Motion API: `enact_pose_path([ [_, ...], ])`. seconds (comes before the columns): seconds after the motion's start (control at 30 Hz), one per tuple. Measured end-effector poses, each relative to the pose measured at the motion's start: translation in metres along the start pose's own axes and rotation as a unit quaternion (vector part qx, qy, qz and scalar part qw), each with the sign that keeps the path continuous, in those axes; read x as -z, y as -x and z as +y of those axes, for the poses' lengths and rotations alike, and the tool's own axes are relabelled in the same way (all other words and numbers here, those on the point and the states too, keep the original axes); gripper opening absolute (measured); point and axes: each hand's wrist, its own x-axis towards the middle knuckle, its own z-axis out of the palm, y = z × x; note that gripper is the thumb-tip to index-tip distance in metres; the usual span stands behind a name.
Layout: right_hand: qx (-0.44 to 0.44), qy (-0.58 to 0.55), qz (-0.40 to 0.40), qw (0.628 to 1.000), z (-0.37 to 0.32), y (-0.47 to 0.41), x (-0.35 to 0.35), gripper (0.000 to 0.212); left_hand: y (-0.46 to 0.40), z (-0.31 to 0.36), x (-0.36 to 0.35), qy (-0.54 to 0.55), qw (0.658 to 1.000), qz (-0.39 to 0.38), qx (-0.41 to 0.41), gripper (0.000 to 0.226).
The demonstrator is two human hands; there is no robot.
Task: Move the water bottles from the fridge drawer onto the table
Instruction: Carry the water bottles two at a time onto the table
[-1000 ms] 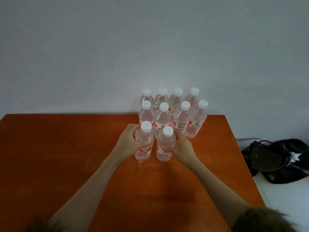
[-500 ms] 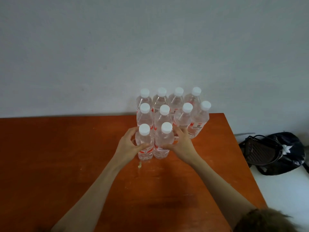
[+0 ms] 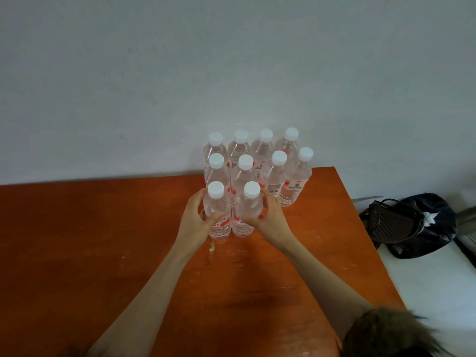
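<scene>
Clear plastic, white-capped, two front water bottles stood upright and side by side on the orange table (image 3: 103, 240), touching the eight-bottle cluster (image 3: 257, 161) behind them. The left hand (image 3: 197, 222) curled round the left front bottle (image 3: 217, 212) from its outer side; the right hand (image 3: 270, 217) wrapped the right front bottle (image 3: 247, 210) likewise. Both long axes ran vertical, so letting go probably needed only an outward opening. Beyond the table's right edge, a black bag (image 3: 422, 228) lay against the pale wall (image 3: 180, 73).
</scene>
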Motion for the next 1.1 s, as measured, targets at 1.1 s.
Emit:
enact_pose_path([
  [1.1,-0.385,0.426,0.446,0.686,0.147,0.814,0.314,0.081,0.603,0.210,-0.424,-0.228,0.575,-0.393,-0.681,0.062],
])
